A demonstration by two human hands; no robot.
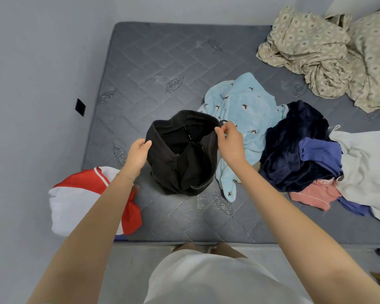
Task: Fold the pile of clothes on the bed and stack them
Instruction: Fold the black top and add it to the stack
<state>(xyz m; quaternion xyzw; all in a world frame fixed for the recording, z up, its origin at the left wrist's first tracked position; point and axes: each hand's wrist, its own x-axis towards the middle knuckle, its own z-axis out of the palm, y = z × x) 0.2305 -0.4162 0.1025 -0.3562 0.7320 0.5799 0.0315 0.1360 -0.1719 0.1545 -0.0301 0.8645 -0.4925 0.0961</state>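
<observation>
Here, the person stands at the foot of the bed, both arms stretched out over the grey quilted mattress (158, 62). The left hand (138, 152) pinches one side of a black garment (182, 163) at what looks like its waistband, and the right hand (229, 141) pinches the opposite side between thumb and fingertips. The band is pulled wide into an open ring, and the rest of the cloth sags down onto the mattress in the middle of the near half.

Just right of it lies the unfolded pile: a light blue garment (246, 106) printed with small dark birds, touching the black one, then a navy velvety piece (290, 145), a periwinkle one (320, 154) lying on it, a pink one (314, 194) poking out beneath, and a pale whitish one (364, 167) at the right edge.

At the near left corner, under the left forearm, sits a red and white garment (75, 200), bundled compactly. A crumpled beige patterned sheet (316, 51) fills the far right corner.
</observation>
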